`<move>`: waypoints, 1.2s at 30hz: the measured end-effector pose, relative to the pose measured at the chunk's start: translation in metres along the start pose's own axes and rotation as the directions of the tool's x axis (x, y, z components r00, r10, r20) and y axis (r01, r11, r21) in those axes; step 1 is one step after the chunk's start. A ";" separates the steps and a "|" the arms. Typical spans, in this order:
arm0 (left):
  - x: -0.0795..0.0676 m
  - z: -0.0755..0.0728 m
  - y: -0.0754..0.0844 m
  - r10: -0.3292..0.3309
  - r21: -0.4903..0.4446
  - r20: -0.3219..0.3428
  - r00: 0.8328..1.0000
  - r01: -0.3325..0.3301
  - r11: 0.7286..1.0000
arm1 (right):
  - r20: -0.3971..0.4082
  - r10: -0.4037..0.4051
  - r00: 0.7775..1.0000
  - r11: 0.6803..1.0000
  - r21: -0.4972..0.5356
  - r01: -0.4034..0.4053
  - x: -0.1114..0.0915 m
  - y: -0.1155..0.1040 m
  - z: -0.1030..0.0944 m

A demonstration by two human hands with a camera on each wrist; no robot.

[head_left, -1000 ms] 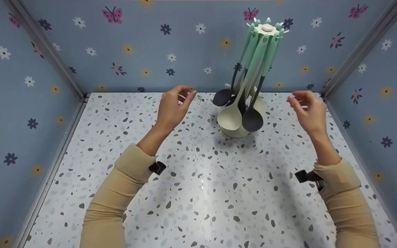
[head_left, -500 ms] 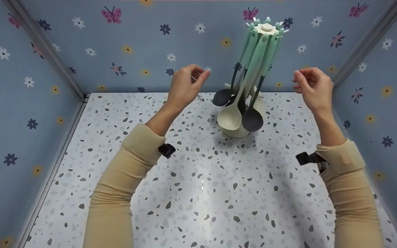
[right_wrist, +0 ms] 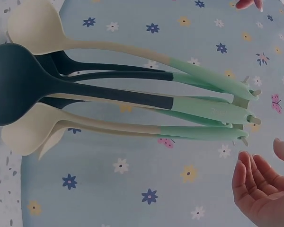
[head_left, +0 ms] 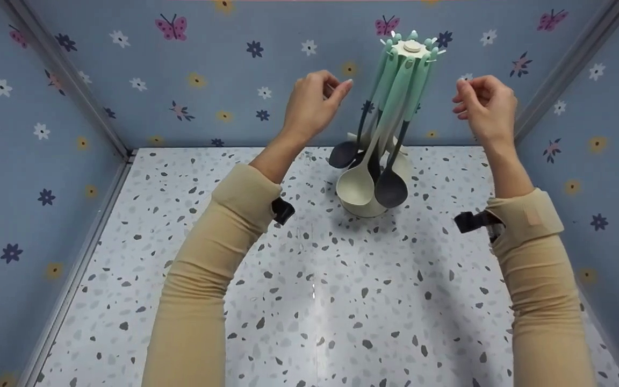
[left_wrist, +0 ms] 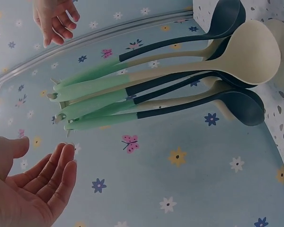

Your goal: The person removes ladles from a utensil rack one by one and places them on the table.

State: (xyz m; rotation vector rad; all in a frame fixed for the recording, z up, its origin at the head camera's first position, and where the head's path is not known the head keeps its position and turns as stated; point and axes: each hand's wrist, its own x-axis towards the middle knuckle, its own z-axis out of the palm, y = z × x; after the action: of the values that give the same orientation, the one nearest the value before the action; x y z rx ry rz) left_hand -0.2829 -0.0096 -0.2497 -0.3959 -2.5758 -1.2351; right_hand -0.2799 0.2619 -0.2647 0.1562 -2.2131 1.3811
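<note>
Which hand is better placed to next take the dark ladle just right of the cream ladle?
Probably the right hand: it is empty and nearer the dark ladle; the left hand, also empty, would likely reach past the cream ladle.

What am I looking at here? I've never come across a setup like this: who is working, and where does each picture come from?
There is no machine here, just a person with two bare hands. The widest picture comes from a camera worn on the head, looking forward and down. The other two come from a camera on each wrist, so there the scene appears turned on its side.

On the speckled tabletop stands a utensil stand, hung with kitchen utensils that have mint-green handles. Among them are a cream ladle and a dark ladle. The left hand and right hand hover on either side, fingers loosely bent. Neither holds or touches anything.
</note>
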 end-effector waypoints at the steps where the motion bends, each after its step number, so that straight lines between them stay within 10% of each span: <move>1: 0.002 0.001 0.003 -0.004 0.011 0.001 1.000 0.004 1.000 | 0.001 0.008 1.000 1.000 -0.004 -0.008 0.004 0.001 0.001; 36: 0.065 0.054 0.055 -0.158 0.112 -0.040 0.987 0.162 0.981 | 0.076 0.337 0.939 0.941 -0.048 -0.334 0.060 -0.016 0.029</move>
State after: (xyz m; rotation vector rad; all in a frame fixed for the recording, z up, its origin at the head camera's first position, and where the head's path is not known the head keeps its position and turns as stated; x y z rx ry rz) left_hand -0.3296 0.0749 -0.2208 -0.1476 -2.6797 -1.1258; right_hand -0.3357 0.2396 -0.2328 -0.1906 -2.4134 1.5346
